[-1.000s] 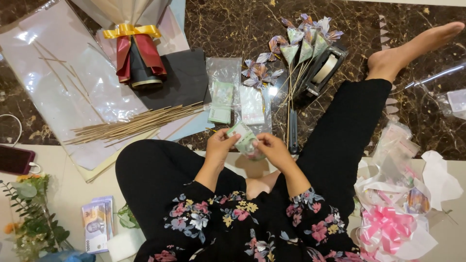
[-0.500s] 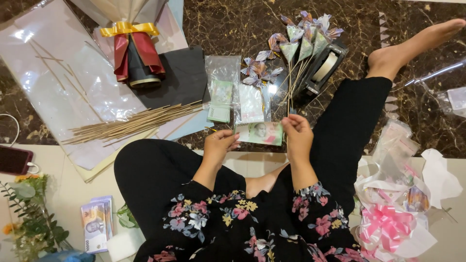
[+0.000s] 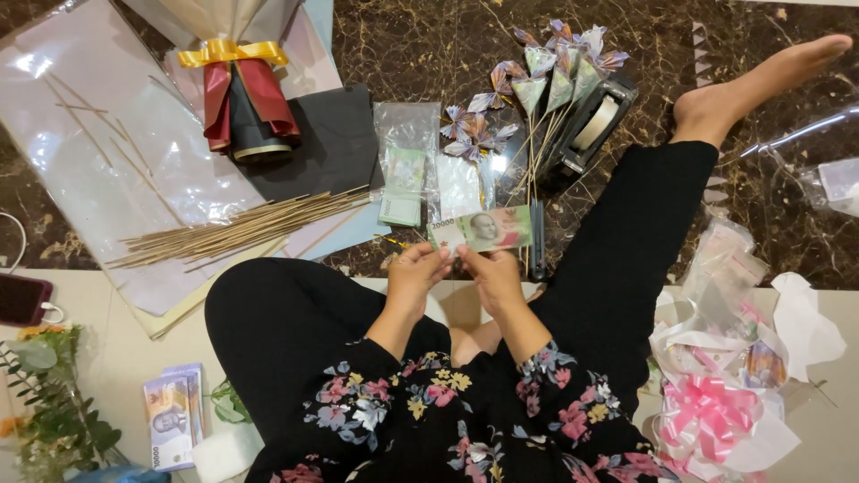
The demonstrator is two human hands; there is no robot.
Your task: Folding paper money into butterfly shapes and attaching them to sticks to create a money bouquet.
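Head view: both hands, left hand (image 3: 414,273) and right hand (image 3: 491,273), pinch the lower edge of a green banknote (image 3: 483,230), held flat above the dark marble floor (image 3: 429,54), near the bamboo sticks (image 3: 237,229).

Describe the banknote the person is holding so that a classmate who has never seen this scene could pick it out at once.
Start at the dark marble floor, then drop to the hands between the black-trousered knees. The banknote is pinched flat between both hands. Unlike the notes folded into flowers on sticks or stacked in the clear bag, it is single and unfolded.
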